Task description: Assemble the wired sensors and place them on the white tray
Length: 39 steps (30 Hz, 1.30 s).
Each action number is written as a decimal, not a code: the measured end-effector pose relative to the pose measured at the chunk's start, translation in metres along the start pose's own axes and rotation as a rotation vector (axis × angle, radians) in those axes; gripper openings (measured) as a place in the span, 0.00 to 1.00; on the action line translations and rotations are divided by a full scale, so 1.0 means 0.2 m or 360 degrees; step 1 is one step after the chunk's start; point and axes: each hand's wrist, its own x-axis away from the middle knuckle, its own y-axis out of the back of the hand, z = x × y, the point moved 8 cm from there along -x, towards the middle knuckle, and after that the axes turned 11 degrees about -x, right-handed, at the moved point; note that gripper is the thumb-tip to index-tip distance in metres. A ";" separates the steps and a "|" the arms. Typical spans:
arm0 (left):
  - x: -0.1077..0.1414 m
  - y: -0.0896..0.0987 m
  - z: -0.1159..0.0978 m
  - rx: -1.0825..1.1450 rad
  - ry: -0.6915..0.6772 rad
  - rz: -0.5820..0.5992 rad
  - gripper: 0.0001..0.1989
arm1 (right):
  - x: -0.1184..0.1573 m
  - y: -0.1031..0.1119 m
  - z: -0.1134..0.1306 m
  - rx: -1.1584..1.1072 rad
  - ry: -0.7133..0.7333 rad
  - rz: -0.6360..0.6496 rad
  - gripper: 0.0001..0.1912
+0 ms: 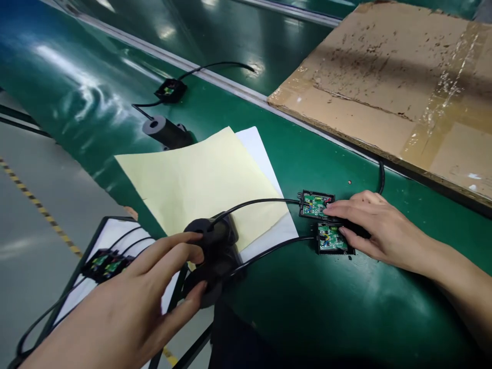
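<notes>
My left hand (154, 292) is closed round two black cylindrical parts side by side, fingers on the upper cylinder (209, 233) and thumb on the lower cylinder (213, 279). A black cable (249, 205) runs from each cylinder to an open black case holding a green circuit board. The upper circuit-board case (313, 205) and the lower circuit-board case (330, 239) lie almost together on the green tabletop. My right hand (376, 225) pinches their right ends, fingers on the upper one and thumb on the lower. Its palm hides part of the cases.
Yellow paper (192, 179) over white paper (265, 169) lies mid-table. Behind stand another cylinder (165, 132) and its cabled circuit-board case (171, 90). A large cardboard sheet (384, 77) covers the back right. At lower left, more circuit-board cases (105, 264) rest on a white surface.
</notes>
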 end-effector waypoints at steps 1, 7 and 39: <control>-0.01 0.00 0.00 0.0006 -0.0002 0.0015 0.12 | -0.02 0.00 0.01 0.0065 0.0029 -0.0020 0.19; -0.09 0.05 -0.07 0.0063 -0.0069 0.0117 0.09 | -0.10 -0.03 0.05 0.0386 0.0238 -0.0050 0.09; 1.23 0.06 0.68 0.0516 0.1249 -0.0460 0.21 | -1.27 -0.70 1.13 0.0159 0.1730 0.0295 0.03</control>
